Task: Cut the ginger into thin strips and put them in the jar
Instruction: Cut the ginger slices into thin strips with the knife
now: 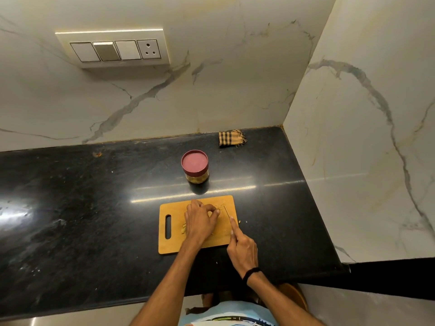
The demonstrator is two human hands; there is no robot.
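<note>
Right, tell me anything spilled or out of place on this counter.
A couple of ginger bits lie off the cutting board, on the counter by its right edge. An orange smear marks the counter near the back wall. Nothing else stands out.

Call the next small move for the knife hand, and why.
Probably press the knife down for a thin slice: the right hand grips it just beside the left hand, whose curled fingers hold the ginger on the cutting board. The jar is lidded, so filling looks premature.
</note>
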